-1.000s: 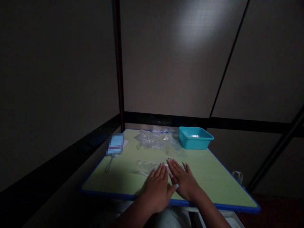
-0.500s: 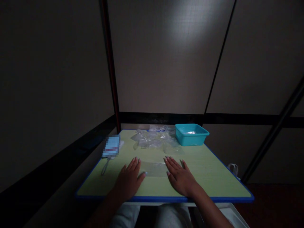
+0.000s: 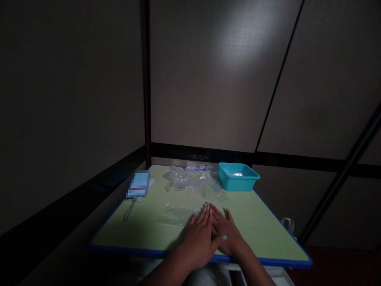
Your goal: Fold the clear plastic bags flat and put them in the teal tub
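A clear plastic bag (image 3: pixel 176 215) lies flat on the near half of the light green table (image 3: pixel 262 234). My left hand (image 3: pixel 201 238) rests palm down at the bag's right end, its fingers stretched forward. Its thumb crosses over the back of my right hand (image 3: pixel 228 230), which is also laid flat with fingers extended. The two hands touch and partly overlap, hiding the bag's right end. Neither one grasps anything.
Several crumpled clear plastic bags (image 3: pixel 189 178) form a loose heap at the back of the table. A turquoise basin (image 3: pixel 238 182) stands at the back right with something clear inside. On the left lies a blurred blue-and-white item (image 3: pixel 139 184) with a cord loop.
My left hand has slid right across the plastic bag, from its left end to beside and partly over my right hand. My right hand has stayed nearly in place. The view has shifted slightly.
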The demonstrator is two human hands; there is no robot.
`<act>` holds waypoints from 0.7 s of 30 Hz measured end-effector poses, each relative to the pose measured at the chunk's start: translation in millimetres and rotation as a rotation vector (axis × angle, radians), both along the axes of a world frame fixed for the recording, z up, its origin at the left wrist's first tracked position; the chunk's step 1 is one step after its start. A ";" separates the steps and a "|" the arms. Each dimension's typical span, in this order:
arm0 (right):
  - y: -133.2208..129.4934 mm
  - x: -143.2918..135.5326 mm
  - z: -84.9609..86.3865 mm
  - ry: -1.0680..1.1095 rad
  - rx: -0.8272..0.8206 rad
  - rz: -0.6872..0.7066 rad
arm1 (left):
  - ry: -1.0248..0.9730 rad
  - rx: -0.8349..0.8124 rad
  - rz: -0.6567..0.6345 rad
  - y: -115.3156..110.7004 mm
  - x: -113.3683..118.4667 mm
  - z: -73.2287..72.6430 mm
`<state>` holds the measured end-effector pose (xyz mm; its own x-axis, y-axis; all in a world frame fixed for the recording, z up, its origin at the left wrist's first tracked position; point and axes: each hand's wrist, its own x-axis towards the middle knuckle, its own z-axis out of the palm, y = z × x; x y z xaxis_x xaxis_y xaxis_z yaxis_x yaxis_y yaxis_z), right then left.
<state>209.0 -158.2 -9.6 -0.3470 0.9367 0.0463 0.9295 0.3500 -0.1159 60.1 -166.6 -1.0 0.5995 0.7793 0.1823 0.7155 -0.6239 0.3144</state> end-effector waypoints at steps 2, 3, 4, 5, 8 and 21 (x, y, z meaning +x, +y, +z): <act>0.3 0.5 0.2 -0.007 -0.002 0.002 | -0.009 -0.029 0.032 4.3 5.9 -5.4; 0.5 0.4 0.0 -0.008 -0.001 -0.008 | -0.010 -0.035 0.049 7.0 5.2 -8.0; 0.8 0.1 -0.4 -0.008 -0.002 -0.019 | -0.009 -0.038 0.060 9.7 2.5 -10.1; 1.0 -0.3 -0.9 -0.008 -0.002 -0.031 | -0.005 -0.038 0.070 12.1 -1.6 -11.5; 1.4 -2.1 -2.3 -0.002 0.001 -0.058 | 0.030 -0.032 0.097 17.4 -18.6 -11.6; -3.8 -5.8 7.2 0.016 -0.009 -0.071 | 0.137 0.093 0.233 47.0 -86.0 -21.7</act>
